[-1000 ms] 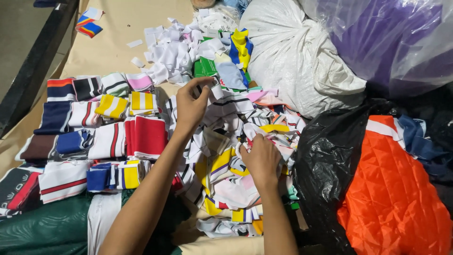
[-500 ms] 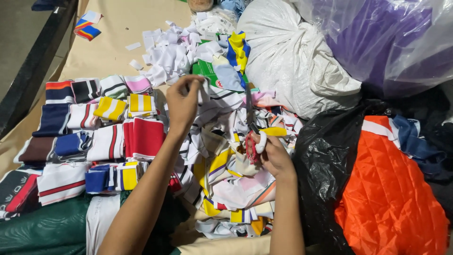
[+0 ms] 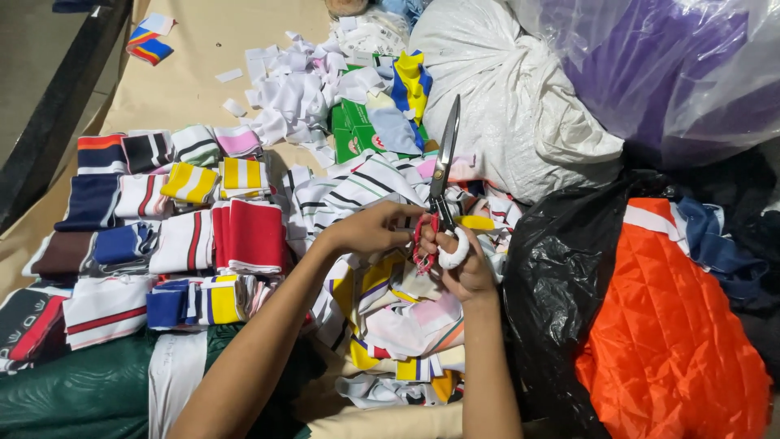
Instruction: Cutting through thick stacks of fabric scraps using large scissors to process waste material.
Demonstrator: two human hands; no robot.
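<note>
Right hand grasps upright scissors; left hand pinches the handles above striped fabric scraps; blades best kept shut.

Both forearms are bare, with no sleeves, gloves, rings or watch showing.

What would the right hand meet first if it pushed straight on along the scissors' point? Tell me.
Likely the white tied bag. The right hand aims the scissors up-frame over the striped fabric scraps; depth is unclear.
</note>
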